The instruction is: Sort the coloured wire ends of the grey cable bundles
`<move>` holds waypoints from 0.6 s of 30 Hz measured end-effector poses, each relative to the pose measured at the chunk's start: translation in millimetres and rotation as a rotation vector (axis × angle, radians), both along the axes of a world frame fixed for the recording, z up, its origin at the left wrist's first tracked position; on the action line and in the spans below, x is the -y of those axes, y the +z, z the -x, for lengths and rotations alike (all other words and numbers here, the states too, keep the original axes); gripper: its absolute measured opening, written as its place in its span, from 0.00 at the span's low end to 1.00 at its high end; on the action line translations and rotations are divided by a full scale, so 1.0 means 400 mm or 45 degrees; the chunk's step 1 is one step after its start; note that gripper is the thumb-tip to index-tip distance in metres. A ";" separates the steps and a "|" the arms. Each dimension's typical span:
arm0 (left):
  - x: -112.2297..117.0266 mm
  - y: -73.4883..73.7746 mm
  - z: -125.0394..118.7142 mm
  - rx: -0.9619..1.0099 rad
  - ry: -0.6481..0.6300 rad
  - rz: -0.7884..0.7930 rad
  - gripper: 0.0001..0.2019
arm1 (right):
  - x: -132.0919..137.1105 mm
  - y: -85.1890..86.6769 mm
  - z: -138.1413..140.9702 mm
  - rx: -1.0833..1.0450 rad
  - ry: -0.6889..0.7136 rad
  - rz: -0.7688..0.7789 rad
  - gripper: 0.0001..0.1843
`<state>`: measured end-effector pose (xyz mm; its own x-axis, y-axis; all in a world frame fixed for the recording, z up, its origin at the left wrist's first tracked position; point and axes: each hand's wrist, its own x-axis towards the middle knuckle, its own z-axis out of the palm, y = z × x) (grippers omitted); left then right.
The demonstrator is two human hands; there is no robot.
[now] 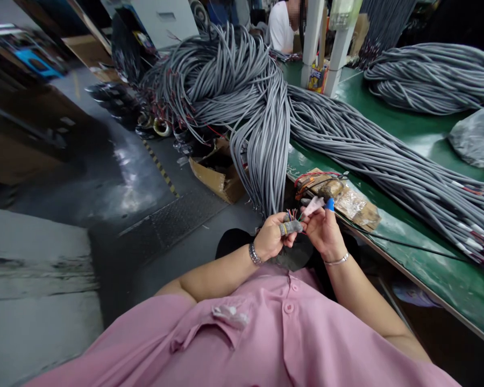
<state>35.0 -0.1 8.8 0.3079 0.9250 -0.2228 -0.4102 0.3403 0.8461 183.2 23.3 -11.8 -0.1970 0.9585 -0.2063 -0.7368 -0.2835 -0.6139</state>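
Note:
My left hand (271, 236) is closed around the end of a grey cable, where thin coloured wires (292, 214) fan out above the fingers. A grey knitted sleeve with a yellow band (291, 228) covers one of its fingers. Close against it, my right hand (326, 234) has its fingers curled in at the wires, and its thumb, in a blue tip cover (329, 204), points up. A whitish wrap (314, 205) shows at the right fingers. What exactly the right fingertips grip is small and partly hidden. A thick bundle of grey cables (268, 156) hangs off the bench just beyond my hands.
More grey cables (371, 145) stretch along the green bench (419, 269), with a coil (435, 78) behind. A taped cardboard piece (357, 207) lies at the bench edge. An open carton (213, 180) stands on the floor. A person in white (281, 27) sits beyond.

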 end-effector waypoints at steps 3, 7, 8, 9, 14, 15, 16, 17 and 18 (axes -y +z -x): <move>0.012 0.007 -0.006 -0.019 0.133 -0.035 0.16 | 0.006 0.019 -0.003 0.032 0.007 -0.024 0.19; 0.011 0.011 -0.016 -0.105 0.256 -0.079 0.17 | 0.012 0.026 0.000 0.096 -0.063 -0.041 0.16; 0.010 0.011 -0.017 -0.144 0.276 -0.099 0.18 | 0.014 0.021 0.001 0.124 -0.093 -0.054 0.17; 0.009 0.011 -0.017 -0.188 0.289 -0.125 0.19 | 0.015 0.014 0.001 0.165 -0.135 -0.078 0.19; 0.009 0.015 -0.006 -0.386 0.301 -0.298 0.20 | 0.017 -0.022 0.003 0.381 -0.301 -0.226 0.22; 0.009 0.017 -0.003 -0.414 0.311 -0.346 0.19 | 0.016 -0.025 0.002 0.394 -0.293 -0.235 0.22; 0.007 0.019 0.000 -0.442 0.327 -0.396 0.19 | 0.013 -0.027 0.002 0.393 -0.276 -0.238 0.23; 0.005 0.020 0.003 -0.472 0.348 -0.444 0.18 | 0.010 -0.026 0.001 0.378 -0.253 -0.235 0.23; 0.002 0.021 0.006 -0.507 0.367 -0.490 0.17 | 0.007 -0.024 0.001 0.349 -0.227 -0.227 0.24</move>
